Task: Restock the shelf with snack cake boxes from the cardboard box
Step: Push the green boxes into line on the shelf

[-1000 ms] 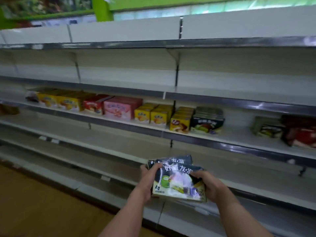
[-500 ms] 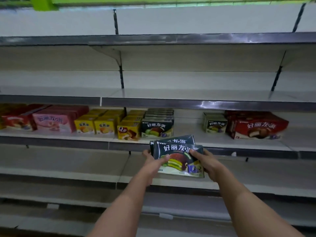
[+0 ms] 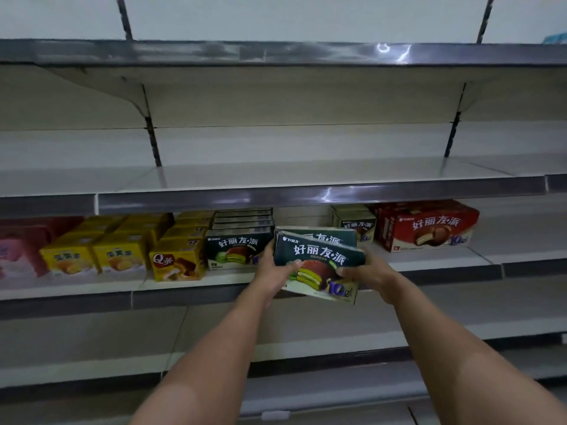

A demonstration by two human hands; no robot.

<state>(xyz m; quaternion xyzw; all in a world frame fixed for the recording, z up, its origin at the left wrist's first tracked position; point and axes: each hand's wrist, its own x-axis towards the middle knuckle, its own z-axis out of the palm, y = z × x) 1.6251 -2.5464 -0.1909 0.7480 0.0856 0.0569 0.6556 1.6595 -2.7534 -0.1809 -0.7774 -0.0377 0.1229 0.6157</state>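
While both hands hold two dark green snack cake boxes (image 3: pixel 319 262) together, the left hand (image 3: pixel 273 271) grips the left edge and the right hand (image 3: pixel 368 271) grips the right edge, so the pair does not slip apart. They are just in front of the shelf (image 3: pixel 214 282), by a gap that looks meant for them. Next to the gap sits a matching green stack (image 3: pixel 236 250). Yellow boxes (image 3: pixel 119 253) sit to the left, and a red box (image 3: pixel 429 227) to the right. No cardboard box shows.
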